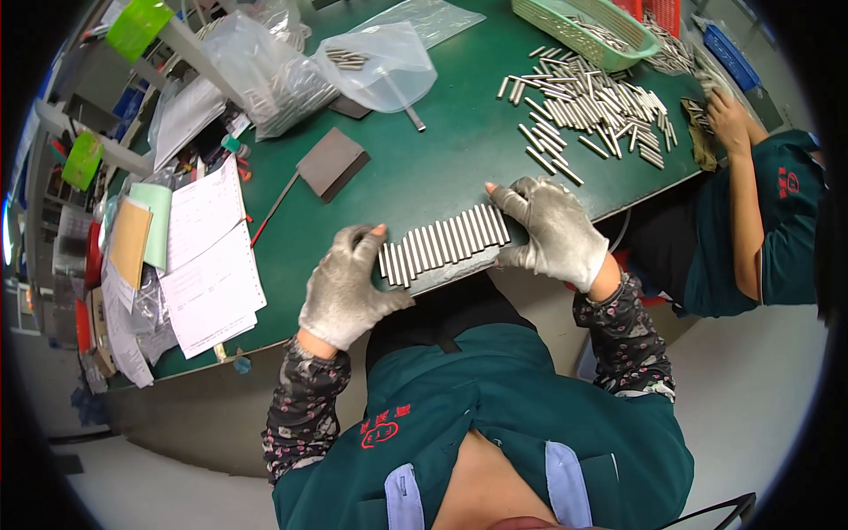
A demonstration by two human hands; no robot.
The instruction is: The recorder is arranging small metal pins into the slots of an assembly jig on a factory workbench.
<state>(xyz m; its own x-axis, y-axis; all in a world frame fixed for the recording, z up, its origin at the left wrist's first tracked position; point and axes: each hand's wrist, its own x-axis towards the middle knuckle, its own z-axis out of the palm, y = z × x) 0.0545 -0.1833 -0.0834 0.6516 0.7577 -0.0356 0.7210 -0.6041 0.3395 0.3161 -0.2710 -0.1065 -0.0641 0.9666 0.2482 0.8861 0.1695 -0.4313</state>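
Green smock (495, 424) with patterned sleeves fills the lower view. Both hands wear grey fingerless gloves. Left hand (346, 287) is curled at the left end of the rod row (446, 243), fingertips touching the first rods — pressing rather than gripping anything. Right hand (552, 231) lies spread and flat at the row's right end, touching the last rods, nothing enclosed.

The rod row — short metal rods laid side by side — sits on a grey plate at the near edge of the green table (424, 168).

Beyond the row, to its right: a loose rod pile (592, 106), then a green basket (583, 26) holding more. Beyond, to its left: a grey block (331, 163) and plastic bags (353, 66). Papers (208, 256) lie left of the row. A co-worker's hand (729, 119) rests by the pile's right side.
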